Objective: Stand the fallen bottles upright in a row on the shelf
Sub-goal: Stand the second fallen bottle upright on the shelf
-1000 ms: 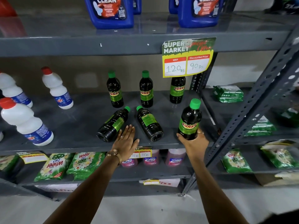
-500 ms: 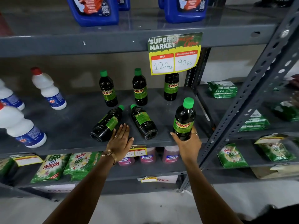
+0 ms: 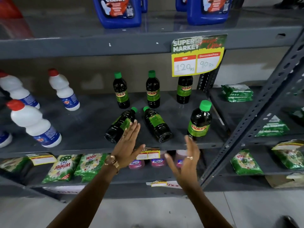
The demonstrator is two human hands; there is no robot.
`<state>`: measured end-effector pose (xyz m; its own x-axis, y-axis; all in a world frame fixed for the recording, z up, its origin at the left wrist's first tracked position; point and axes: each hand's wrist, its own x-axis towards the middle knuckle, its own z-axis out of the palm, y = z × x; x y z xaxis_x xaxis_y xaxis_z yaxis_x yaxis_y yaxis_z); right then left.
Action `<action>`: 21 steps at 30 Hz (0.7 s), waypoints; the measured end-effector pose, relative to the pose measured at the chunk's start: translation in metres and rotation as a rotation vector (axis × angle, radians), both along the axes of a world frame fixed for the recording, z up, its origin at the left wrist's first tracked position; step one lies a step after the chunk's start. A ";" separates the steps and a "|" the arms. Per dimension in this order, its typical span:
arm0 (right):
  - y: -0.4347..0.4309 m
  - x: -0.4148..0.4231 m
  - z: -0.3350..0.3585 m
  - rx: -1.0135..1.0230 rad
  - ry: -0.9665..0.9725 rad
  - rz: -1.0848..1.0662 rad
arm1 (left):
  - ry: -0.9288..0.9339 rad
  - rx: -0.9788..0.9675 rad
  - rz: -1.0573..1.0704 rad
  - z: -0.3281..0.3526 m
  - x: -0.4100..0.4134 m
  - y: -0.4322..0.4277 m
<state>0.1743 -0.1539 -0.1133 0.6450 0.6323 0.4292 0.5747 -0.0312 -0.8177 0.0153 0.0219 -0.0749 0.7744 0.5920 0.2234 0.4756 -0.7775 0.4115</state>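
Bottles [image 3: 120, 125] fallen near shelf [image 3: 82, 145] front edge, both hands [image 3: 127, 148] spread, empty

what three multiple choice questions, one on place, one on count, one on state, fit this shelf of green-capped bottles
1. Where does the price sign hang?
A. on the edge of the shelf above the dark bottles
B. on the floor
C. on a white bottle

2. How many dark green-capped bottles lie on their sides?
A. none
B. two
C. five

3. What is the right hand doing?
A. gripping a blue jug
B. open, holding nothing
C. holding a packet

Answers:
1 A, it hides the top of the rear right bottle.
2 B, the left fallen bottle and right fallen bottle.
3 B, its fingers are spread below the front upright bottle.
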 end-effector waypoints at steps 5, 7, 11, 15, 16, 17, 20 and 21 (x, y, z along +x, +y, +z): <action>0.086 -0.003 0.050 -0.394 -0.213 -0.003 | -0.124 0.116 0.134 0.016 -0.050 0.046; 0.124 0.015 0.071 -0.675 -0.119 -0.038 | -0.093 0.020 0.245 0.014 -0.070 0.074; 0.166 0.026 0.077 -0.964 -0.061 0.006 | -0.012 -0.137 0.337 -0.007 -0.103 0.113; 0.170 0.024 0.062 -0.863 -0.022 -0.049 | 0.048 -0.204 0.300 -0.021 -0.106 0.127; 0.168 0.023 0.061 -0.825 -0.015 -0.068 | 0.064 -0.206 0.287 -0.023 -0.104 0.128; 0.166 0.022 0.060 -0.766 -0.003 -0.099 | 0.074 -0.199 0.284 -0.025 -0.101 0.127; 0.169 0.016 0.059 -0.465 0.038 -0.225 | 0.062 -0.132 0.299 -0.031 -0.098 0.129; 0.171 0.014 0.058 -0.354 0.061 -0.252 | 0.059 -0.120 0.305 -0.032 -0.098 0.130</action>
<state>0.1883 0.0173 -0.0556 0.8154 0.5531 0.1708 0.4643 -0.4485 -0.7637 -0.0827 0.1516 -0.1074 0.5673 0.8176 0.0986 0.7044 -0.5438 0.4562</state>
